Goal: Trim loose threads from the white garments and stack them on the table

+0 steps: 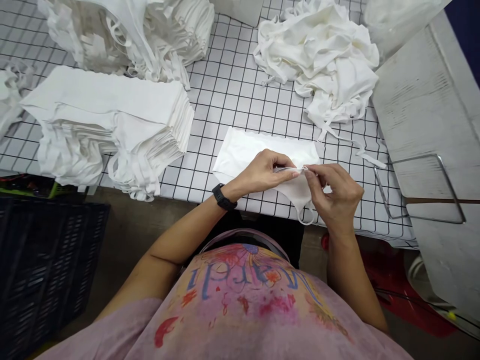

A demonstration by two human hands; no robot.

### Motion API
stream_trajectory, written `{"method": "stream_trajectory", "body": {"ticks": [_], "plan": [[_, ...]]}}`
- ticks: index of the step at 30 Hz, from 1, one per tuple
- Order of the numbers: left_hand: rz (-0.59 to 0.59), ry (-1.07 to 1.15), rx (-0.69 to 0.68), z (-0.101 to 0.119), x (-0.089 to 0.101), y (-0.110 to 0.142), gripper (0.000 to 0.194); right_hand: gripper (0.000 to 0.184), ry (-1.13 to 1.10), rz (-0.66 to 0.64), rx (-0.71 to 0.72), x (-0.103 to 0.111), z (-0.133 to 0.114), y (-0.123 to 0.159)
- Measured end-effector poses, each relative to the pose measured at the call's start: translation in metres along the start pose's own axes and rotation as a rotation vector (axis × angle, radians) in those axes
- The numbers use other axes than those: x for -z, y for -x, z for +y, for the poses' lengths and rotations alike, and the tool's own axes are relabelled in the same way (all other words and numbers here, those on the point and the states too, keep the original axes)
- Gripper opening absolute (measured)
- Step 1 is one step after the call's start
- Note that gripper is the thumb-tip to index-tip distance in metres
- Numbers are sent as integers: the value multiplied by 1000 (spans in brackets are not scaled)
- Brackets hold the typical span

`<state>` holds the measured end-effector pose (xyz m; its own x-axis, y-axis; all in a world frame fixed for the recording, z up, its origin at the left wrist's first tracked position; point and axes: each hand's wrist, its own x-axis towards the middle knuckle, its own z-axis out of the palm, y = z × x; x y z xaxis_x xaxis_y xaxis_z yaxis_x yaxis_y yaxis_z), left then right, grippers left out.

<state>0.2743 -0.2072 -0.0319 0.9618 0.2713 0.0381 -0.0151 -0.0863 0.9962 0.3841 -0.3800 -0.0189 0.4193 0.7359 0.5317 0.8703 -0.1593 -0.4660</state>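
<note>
A white strappy top (243, 145), which looks like a cropped camisole, lies flat at the table's front edge. My left hand (264, 172) rests over it, thumb and fingers pinched on a thin white strap. Close against those fingertips, my right hand (333, 192) pinches the same strap, fingers curled. The small spot between the two hands is too fine to make out. Below them, a loop of strap (306, 215) hangs at the table edge.
Neat stacks of white tops (108, 100) stand at the left, with another pile (180, 30) behind. A loose heap of white tops (322, 55) lies at the back right. A bent metal wire frame (444, 175) juts out at the right. A dark crate (48, 260) sits lower left.
</note>
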Motion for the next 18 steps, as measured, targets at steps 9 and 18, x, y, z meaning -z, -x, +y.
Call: {"method": "stream_trajectory", "body": {"ticks": [9, 18], "plan": [[-108, -118, 5, 6, 3, 1, 21, 4, -333, -228, -225, 7, 5, -12], [-163, -172, 68, 8, 6, 0, 21, 6, -364, -333, -282, 10, 10, -13]]}}
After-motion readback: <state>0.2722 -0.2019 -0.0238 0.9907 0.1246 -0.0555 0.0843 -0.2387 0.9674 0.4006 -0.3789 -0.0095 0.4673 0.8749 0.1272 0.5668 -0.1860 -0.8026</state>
